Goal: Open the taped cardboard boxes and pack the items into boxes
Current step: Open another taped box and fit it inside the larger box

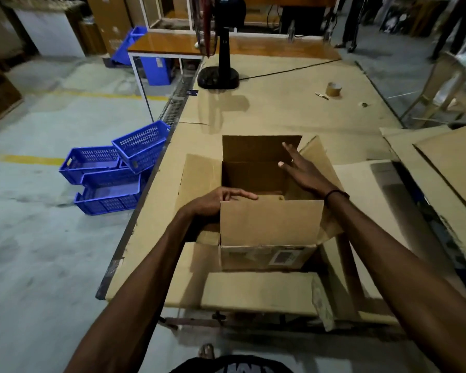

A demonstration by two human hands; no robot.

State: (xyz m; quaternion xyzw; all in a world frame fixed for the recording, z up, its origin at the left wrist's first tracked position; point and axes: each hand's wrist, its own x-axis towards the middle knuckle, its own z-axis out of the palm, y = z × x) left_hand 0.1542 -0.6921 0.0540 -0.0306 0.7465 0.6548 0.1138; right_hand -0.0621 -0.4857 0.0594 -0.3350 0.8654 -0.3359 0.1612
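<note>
Head view: the cardboard box (267, 254) stands near the front edge of the cardboard-covered table (280, 111), about midway along that edge, with all four flaps (271, 220) turned up or out; so the opening step looks done for this box, and packing is what remains. Its inside is dim; no item can be made out in it, though the near flap hides much of the floor, so I cannot say it is bare. No items waiting to be packed show on the table.

The left hand (215, 203) rests at the box's left near corner, fingers stretched over the top of the near flap, not clamped on anything; the right hand (303, 170) hovers over the box's right side with fingers spread apart, holding nothing.

A second carton (258, 292) lies at the very front edge, just before the open box; whether it is taped shut cannot be told. Flattened cardboard sheets (449, 162) lie along the right edge. A roll of brown tape (333, 89) sits toward the far right corner, well apart from the box; a pedestal fan (218, 74) stands at the far edge.

On the floor to the left, three blue crates (111, 181) are stacked loosely; what shows of their insides looks empty.
</note>
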